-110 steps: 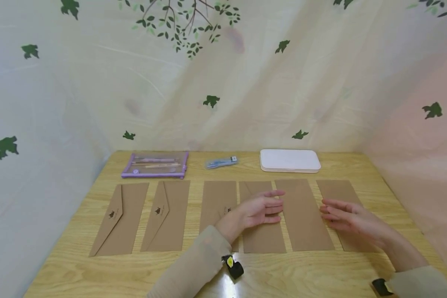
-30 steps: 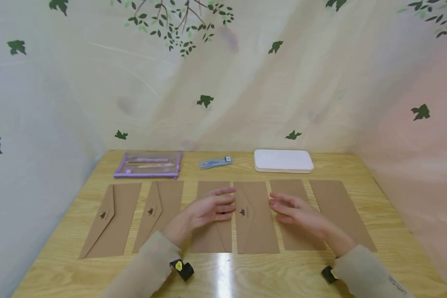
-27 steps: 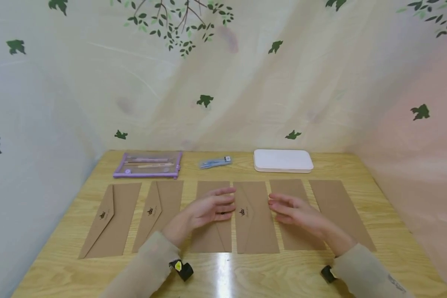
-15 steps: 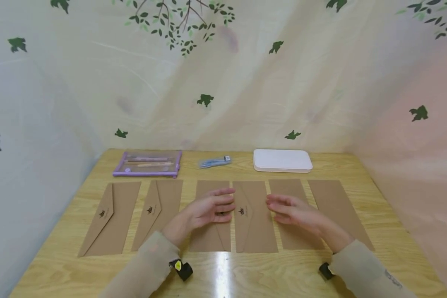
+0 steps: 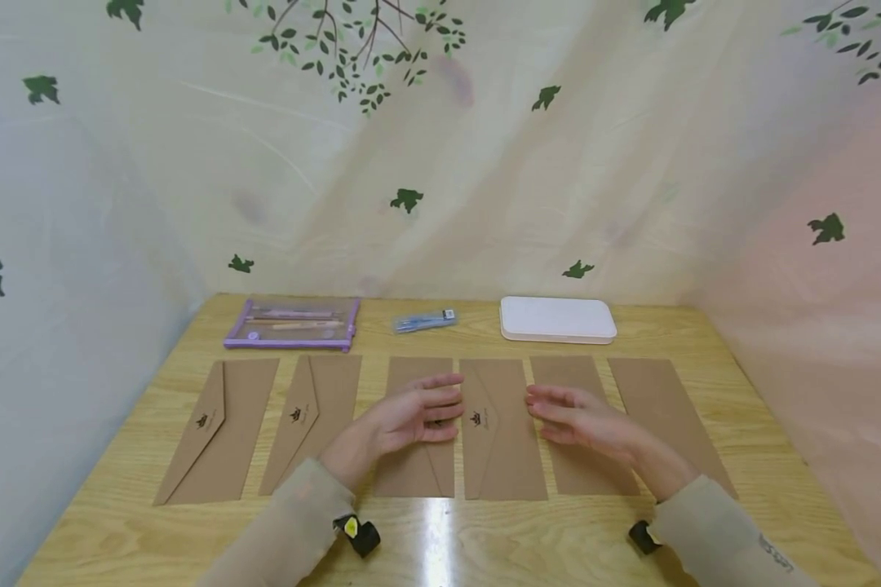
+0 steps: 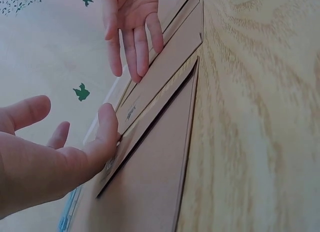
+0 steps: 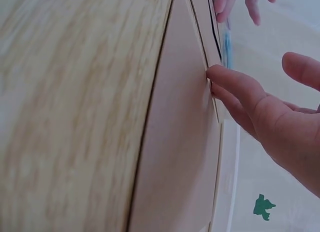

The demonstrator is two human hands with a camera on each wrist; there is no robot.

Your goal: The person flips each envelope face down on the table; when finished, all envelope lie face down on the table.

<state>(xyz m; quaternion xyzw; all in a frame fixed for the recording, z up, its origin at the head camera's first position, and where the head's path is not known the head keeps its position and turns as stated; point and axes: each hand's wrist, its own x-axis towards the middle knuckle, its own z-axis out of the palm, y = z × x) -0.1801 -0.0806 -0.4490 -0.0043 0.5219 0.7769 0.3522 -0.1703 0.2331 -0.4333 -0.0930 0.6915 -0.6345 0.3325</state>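
Several brown paper envelopes lie in a row on the wooden table. My left hand (image 5: 418, 413) is over the third envelope (image 5: 404, 477) from the left, covering part of its crown print. The right hand (image 5: 583, 416) is over the fifth envelope (image 5: 598, 473), its fingertips at the right edge of the fourth. Between them the fourth envelope (image 5: 514, 456) shows its flap and crown print. Both hands have extended, slightly bent fingers and hold nothing. In the right wrist view, the right fingertips (image 7: 214, 72) seem to touch an envelope edge.
Two flap-up envelopes (image 5: 235, 440) lie at the left, and a plain-faced envelope (image 5: 671, 424) at the right. Behind the row are a purple-edged clear pencil pouch (image 5: 294, 343), a blue pen pack (image 5: 426, 321) and a white case (image 5: 558, 318). A printed curtain (image 5: 440, 236) surrounds the table (image 5: 529, 542).
Since the oldest frame both hands have moved left by about one envelope, uncovering the fourth envelope's print and the sixth envelope. Over the last second the hands have hardly moved.
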